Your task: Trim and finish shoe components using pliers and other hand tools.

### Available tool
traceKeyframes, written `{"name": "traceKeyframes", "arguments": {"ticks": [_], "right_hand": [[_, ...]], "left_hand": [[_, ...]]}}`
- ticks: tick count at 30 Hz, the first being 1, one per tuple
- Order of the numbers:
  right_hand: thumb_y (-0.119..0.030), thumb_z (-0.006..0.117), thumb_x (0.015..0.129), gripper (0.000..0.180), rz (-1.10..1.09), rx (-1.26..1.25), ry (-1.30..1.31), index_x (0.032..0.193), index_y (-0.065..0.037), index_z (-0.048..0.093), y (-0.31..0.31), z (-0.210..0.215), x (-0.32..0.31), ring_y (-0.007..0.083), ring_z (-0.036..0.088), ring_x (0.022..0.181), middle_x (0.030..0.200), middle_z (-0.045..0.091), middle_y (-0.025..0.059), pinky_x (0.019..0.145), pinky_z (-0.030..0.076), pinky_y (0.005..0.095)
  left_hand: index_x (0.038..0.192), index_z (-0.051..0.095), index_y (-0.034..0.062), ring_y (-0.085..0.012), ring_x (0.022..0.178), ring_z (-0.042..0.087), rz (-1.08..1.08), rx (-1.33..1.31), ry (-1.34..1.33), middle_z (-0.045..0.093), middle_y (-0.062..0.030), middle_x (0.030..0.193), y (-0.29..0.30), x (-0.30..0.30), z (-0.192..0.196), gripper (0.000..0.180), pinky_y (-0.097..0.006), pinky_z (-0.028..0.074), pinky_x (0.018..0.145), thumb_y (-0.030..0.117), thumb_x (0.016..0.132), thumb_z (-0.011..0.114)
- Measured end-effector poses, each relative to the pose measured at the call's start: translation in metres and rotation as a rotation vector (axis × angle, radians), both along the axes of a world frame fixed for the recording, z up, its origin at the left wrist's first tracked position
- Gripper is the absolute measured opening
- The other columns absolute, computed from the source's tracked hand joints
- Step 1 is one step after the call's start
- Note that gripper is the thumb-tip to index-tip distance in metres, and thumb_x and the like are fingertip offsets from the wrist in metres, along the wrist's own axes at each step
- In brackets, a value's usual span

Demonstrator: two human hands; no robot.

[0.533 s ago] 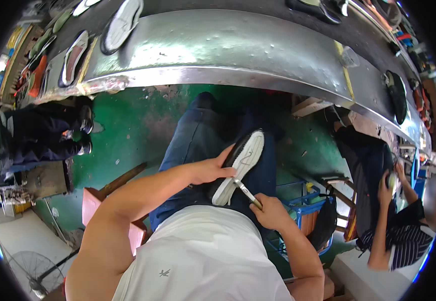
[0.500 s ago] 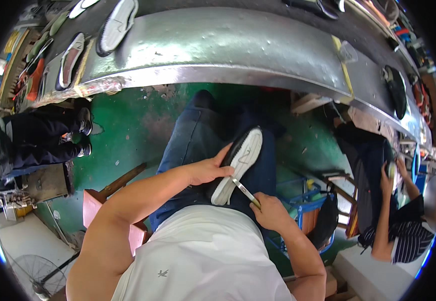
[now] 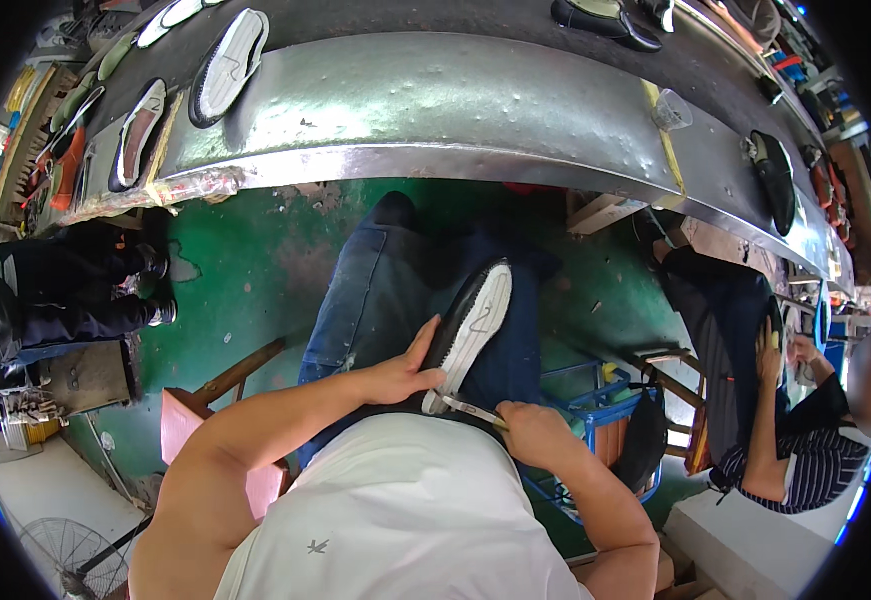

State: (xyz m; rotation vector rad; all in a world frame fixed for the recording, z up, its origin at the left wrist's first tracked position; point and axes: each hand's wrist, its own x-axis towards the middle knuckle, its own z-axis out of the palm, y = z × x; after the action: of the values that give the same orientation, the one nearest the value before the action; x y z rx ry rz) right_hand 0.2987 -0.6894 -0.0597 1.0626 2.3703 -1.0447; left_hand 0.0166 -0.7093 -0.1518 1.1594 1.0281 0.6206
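A black shoe (image 3: 478,318) lies sole up across my lap, its white bottom facing me with a dark line drawn on it. My left hand (image 3: 402,377) grips the shoe's left side, with the thumb at the edge of the sole and the other fingers partly hidden. In my right hand (image 3: 537,437) is a slim, knife-like tool (image 3: 471,409) with a metal blade and a yellowish handle end. Its tip meets the near end of the sole, close to my waist.
Ahead runs a metal-topped bench (image 3: 405,100) bearing several shoes, including a white-soled one (image 3: 230,68). A pink stool (image 3: 183,425) stands left, a blue crate (image 3: 595,405) right. Co-workers sit at the right (image 3: 795,465) and stand at the left (image 3: 75,290). A fan (image 3: 65,555) is lower left.
The shoe has shifted slightly down and left. My left hand has slid toward its near end, and the tool tip has moved from mid-sole down to that end.
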Motion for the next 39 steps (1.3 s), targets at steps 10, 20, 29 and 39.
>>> {"name": "traceKeyframes", "arguments": {"ticks": [10, 20, 29, 39], "right_hand": [[-0.029, 0.058, 0.100, 0.031, -0.392, -0.067, 0.176, 0.106, 0.002, 0.060, 0.018, -0.013, -0.014, 0.0402, 0.068, 0.079, 0.081, 0.068, 0.0219, 0.073, 0.054, 0.0454], [-0.038, 0.042, 0.108, 0.042, -0.971, -0.580, 0.704, 0.114, 0.001, 0.058, -0.002, -0.059, 0.018, 0.0127, 0.064, 0.068, 0.089, 0.069, 0.0086, 0.053, 0.046, 0.0238], [-0.038, 0.041, 0.108, 0.045, -0.951, -0.778, 0.656, 0.113, 0.002, 0.059, 0.033, -0.076, 0.024, 0.0156, 0.066, 0.067, 0.088, 0.070, 0.0133, 0.047, 0.045, 0.0241], [-0.033, 0.040, 0.109, 0.043, -0.985, -0.974, 0.623, 0.115, 0.006, 0.058, 0.058, -0.082, 0.028, 0.0190, 0.069, 0.072, 0.094, 0.071, 0.0153, 0.048, 0.047, 0.0249]], "left_hand": [[0.154, 0.000, -0.0103, -0.0460, 0.152, 0.009, -0.191, 0.285, 0.587, 0.010, -0.0361, 0.159, 0.009, 0.009, 0.027, 0.106, -0.045, 0.015, 0.125, 0.027, 0.087, 0.073], [0.130, 0.057, -0.0018, -0.0158, 0.098, 0.062, 0.193, -0.136, -0.051, 0.068, -0.0098, 0.111, 0.097, -0.015, 0.024, 0.052, -0.032, 0.051, 0.089, 0.037, 0.096, 0.067], [0.130, 0.051, -0.0054, -0.0373, 0.101, 0.066, -0.076, 0.727, 1.053, 0.067, -0.0245, 0.110, 0.268, -0.084, 0.311, 0.061, -0.045, 0.052, 0.089, 0.037, 0.090, 0.070], [0.151, 0.037, 0.0025, -0.0311, 0.136, 0.043, -0.175, 1.162, 1.842, 0.050, -0.0156, 0.143, 0.503, -0.115, 0.214, 0.084, -0.051, 0.031, 0.112, 0.056, 0.092, 0.060]]}}
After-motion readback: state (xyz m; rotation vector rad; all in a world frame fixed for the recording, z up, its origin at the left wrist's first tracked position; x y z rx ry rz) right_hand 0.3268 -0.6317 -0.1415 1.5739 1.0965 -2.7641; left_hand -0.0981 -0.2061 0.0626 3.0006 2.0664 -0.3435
